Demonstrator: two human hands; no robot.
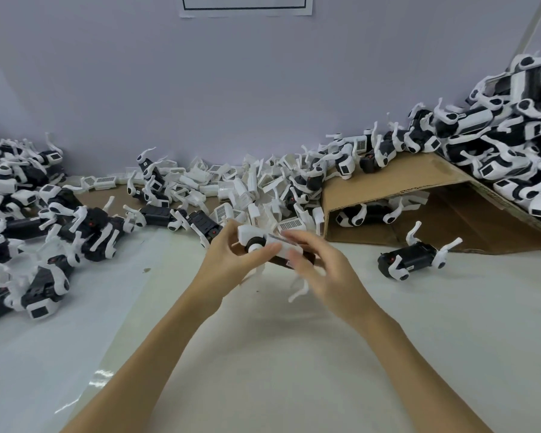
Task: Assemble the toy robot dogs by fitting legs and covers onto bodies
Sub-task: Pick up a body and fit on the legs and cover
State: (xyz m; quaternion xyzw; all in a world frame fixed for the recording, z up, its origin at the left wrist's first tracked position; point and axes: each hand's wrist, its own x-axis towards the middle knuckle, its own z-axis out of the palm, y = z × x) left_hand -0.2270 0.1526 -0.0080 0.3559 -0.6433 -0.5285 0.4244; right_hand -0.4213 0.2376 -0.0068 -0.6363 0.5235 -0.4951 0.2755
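In the head view, both bare forearms reached up from the bottom edge and met just above the middle of the picture. The left hand [228,257] came in from 7 o'clock, its fingers curled round the near side of a toy dog [269,246] and its thumb on top, so it gripped the toy. The right hand [322,270] came in from 5 o'clock, blurred, with its fingers bent over the toy's white cover [286,245]; they lay on the cover, but whether they clamped it or only pressed it I cannot tell. The toy was held off the pale worktop [294,354], its dark body beneath the cover and white legs [297,290] hanging down below the hands.

At 12 o'clock from the hands, against the grey wall [231,89], lay a heap of loose white covers [241,189]. At 9 o'clock a pile of black-and-white dogs [28,220] spread over the worktop's left side. At 2 o'clock a bent sheet of cardboard [419,182] sloped up, carrying a tall stack of dogs [512,135] at the right edge, with one dog [366,214] under the fold. At 3 o'clock a single dog [416,257] lay on its side on the worktop, apart from the piles. A sheet of paper [245,6] hung on the wall at the top edge.
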